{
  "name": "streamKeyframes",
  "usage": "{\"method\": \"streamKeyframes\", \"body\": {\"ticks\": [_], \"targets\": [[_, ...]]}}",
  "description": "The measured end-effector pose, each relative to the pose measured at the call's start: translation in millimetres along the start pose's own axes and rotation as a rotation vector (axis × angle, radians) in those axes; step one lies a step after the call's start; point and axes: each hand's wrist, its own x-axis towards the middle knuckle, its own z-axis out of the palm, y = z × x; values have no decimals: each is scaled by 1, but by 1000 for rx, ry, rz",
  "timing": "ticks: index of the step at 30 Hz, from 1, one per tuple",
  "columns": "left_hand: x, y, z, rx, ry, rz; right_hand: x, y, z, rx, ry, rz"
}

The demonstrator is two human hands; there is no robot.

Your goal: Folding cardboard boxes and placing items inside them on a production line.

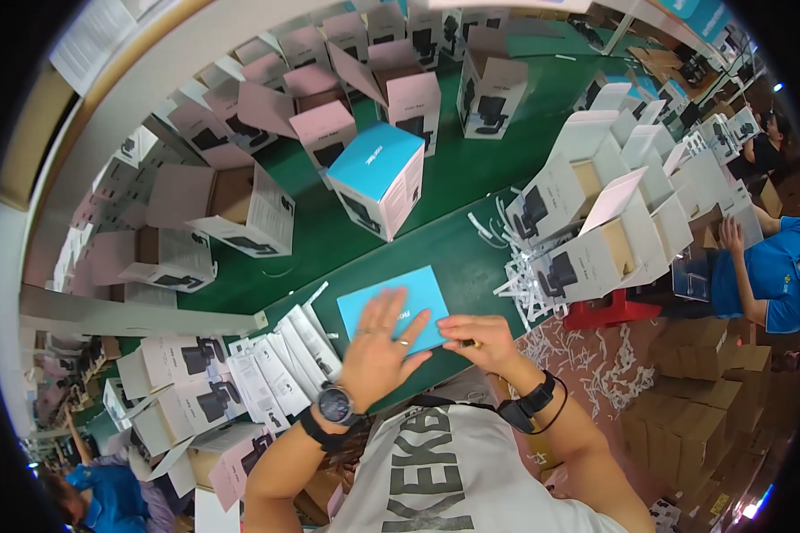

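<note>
A carton with a bright blue top (428, 291) is right in front of me at the near edge of the green bench. My left hand (372, 355) lies on that top, its fingers spread and slightly blurred; a ring and a wristwatch show on it. At the top's right edge, my right hand (489, 342) is closed, thumb and fingers pinched together by the corner. Something small and dark with a yellowish part shows between those fingers; I cannot make out its kind. A black band circles the right wrist.
A stack of white printed booklets (280, 369) is left of my left hand. White paper strips (529, 293) lie to the right. Another blue-topped carton (378, 164) stands ahead, among several open white cartons (240, 209). A co-worker in blue (764, 275) is at right, above brown cartons (684, 426).
</note>
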Motion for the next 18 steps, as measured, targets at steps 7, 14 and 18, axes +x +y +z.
{"method": "streamKeyframes", "body": {"ticks": [7, 14, 18], "targets": [[-8, -18, -32, -32, -48, -107, -5, -20, 6, -15, 66, -64], [75, -10, -43, -154, 14, -78, -87, 25, -50, 489, 249, 961], [234, 30, 11, -11, 150, -190, -173, 69, -106, 780, 489, 1222]]}}
